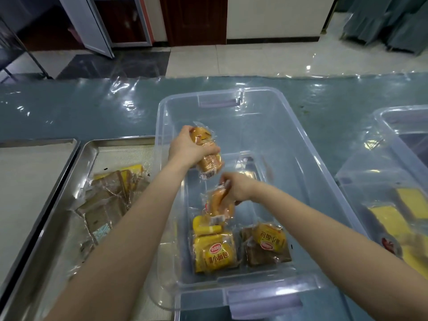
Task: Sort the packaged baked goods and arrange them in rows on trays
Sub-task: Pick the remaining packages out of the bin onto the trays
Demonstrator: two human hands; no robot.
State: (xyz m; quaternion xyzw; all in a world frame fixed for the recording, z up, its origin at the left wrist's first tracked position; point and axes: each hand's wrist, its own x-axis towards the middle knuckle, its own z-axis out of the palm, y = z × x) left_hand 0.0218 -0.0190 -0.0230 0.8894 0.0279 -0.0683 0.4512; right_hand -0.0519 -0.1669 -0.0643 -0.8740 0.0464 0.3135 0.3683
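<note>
a pale tiled floor (231,61) and a dark wooden door (194,19) are showing beyond the far edge of a long table (92,107), which is wearing a teal cover under a glossy clear sheet. a clear plastic bin (159,126) is standing in the middle of the table, reaching from near its far edge to its near edge. the left hand (188,149) is hovering over the bin's left wall, fingers curling round a bread packet (208,158) and holding it in the air. the right hand (238,187) is reaching down towards the middle of the bin, its fingers closing on a bun packet (218,202) that is looking blurred. at the bin's near end a small yellow packet (203,225) is lying against a larger yellow packet (214,253), and just beside them another yellow packet (269,237) is resting on a brown packet (266,256). a metal tray (88,156) is sitting against the bin's left side, carrying brown cake packets (108,195) towards its far right corner. a second tray (34,181) is lying beside it at the table's left edge. a second clear bin (379,117) is standing at the table's right edge, holding yellow cake packets (389,216).
</note>
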